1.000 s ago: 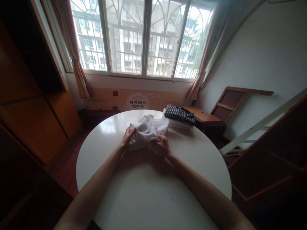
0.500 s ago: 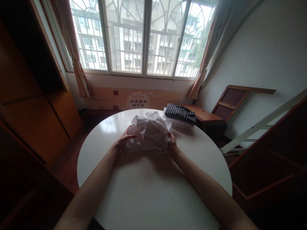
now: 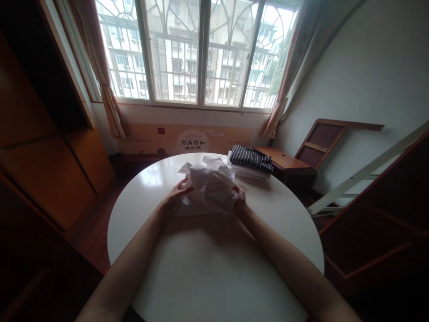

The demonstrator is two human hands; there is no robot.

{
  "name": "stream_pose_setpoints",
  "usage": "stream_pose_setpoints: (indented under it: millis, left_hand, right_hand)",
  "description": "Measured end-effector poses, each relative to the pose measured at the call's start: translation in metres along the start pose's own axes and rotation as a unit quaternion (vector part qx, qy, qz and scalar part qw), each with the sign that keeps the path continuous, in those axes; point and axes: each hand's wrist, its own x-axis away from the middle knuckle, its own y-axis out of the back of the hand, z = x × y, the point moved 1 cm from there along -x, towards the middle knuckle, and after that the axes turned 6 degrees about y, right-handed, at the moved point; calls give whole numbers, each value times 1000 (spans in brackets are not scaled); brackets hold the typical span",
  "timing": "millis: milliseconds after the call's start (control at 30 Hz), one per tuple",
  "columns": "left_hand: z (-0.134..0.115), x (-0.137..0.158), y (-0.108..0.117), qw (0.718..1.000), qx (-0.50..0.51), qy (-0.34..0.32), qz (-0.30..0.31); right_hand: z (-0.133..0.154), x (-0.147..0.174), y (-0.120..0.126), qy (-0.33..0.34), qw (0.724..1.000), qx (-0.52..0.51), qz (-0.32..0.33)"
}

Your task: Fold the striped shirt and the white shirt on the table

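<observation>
**Crumpled white cloth (image 3: 214, 183) of thin, soft fabric, held between the left hand (image 3: 177, 195) and the right hand (image 3: 240, 200)**

The white cloth is gathered into a loose, rounded mound with many soft folds, and its lower front part lies flatter. The left hand holds its left edge, the thumb over the fabric; the right hand grips its right edge with bent fingers. Some fingers are hidden under the cloth.

The mound is on the far half of a round, white, glossy worktop (image 3: 214, 273), near the middle from left to right. Just behind it, to the right, lies a folded black cloth with thin white stripes (image 3: 250, 158), on top of flat, folded pale fabric (image 3: 253, 172).

Beyond the worktop there is a wide window (image 3: 197, 53) with metal bars, between tied, patterned curtains (image 3: 112, 109). Below it is a long orange banner (image 3: 140, 134) with printed characters. An orange-brown wooden cabinet (image 3: 78, 174) stands at the left.

One pointed corner of the white cloth sticks out toward the far left. Because it is bunched, I cannot tell a clear long axis.
</observation>
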Motion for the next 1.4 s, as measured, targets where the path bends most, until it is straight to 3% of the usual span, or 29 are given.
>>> stream_pose_setpoints:
  millis: [200, 333, 467, 600, 767, 900, 967, 1033, 1100, 1167, 1233, 1300, 1400]
  left_hand:
    - [-1, 6, -5, 999, 30, -26, 23]
    - [-1, -2, -1, 998, -1, -48, -41]
    - [-1, -9, 3, 990, -42, -70, -111]
    - [-5, -9, 12, 981, -42, -75, -173]
    - [-11, -9, 16, 970, -43, -87, -224]
    - [-14, -8, 13, 959, -48, -104, -260]
    - [-15, -7, 14, 937, -100, -118, -314]
    - [-14, -6, 19, 892, -196, -148, -380]
    - [-13, -5, 22, 836, -289, -193, -425]
    - [-9, -5, 25, 806, -323, -227, -441]
    - [-5, -7, 25, 829, -297, -209, -425]
    - [-3, -10, 24, 888, -232, -159, -364]
    - [-8, -15, 20, 956, -150, -110, -228]
  right_hand:
    - [13, 10, -11, -50, 979, 20, 194]
    - [19, 8, -14, -12, 969, 94, 229]
    - [21, -2, -5, 29, 977, 154, 147]
    - [30, -13, 7, 137, 977, 161, 19]
    - [46, -11, 11, 249, 936, 222, -109]
    - [59, -2, 8, 323, 882, 308, -151]
    - [61, 3, 7, 346, 857, 357, -136]
    - [58, 7, 4, 365, 841, 391, -86]
    - [47, 12, 0, 373, 829, 417, -13]
    - [32, 16, -3, 336, 832, 434, 81]
    - [15, 19, -6, 254, 845, 434, 179]
    - [3, 21, -8, 191, 850, 426, 245]
    - [-6, 21, -7, 184, 849, 420, 263]
